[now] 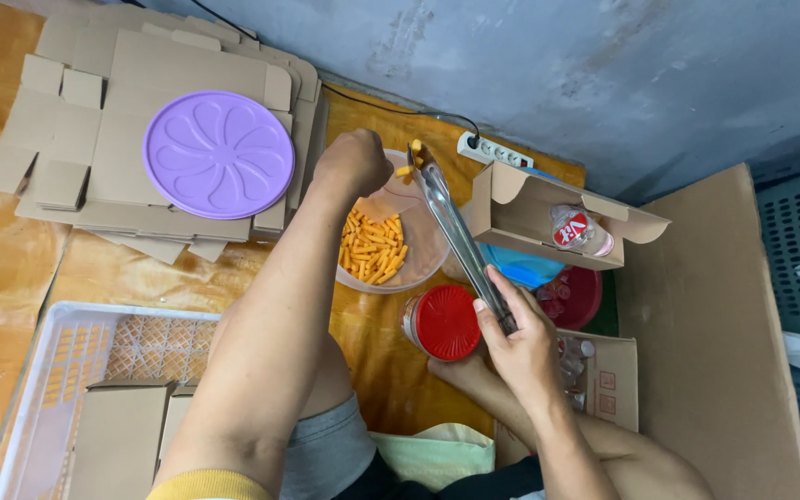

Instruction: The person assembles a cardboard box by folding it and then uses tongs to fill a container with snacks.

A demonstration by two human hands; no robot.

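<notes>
My right hand [516,344] grips the handle end of long metal tongs [453,225]. Their tips pinch a few orange snack sticks [409,163] above the far rim of a clear plastic tub [423,248]. The tub lies tilted and holds a heap of the same orange sticks [374,248]. My left hand [354,162] rests closed on the tub's upper left rim. Just right of the tub stands a small open cardboard box [520,208], seemingly empty apart from what its flaps hide.
A purple round lid [218,155] lies on a stack of flat cardboard blanks [94,130]. A red-lidded jar [443,321] stands near my knee. A white crate [67,370] with folded boxes is at the lower left, a large carton [715,333] at the right, a power strip [493,149] by the wall.
</notes>
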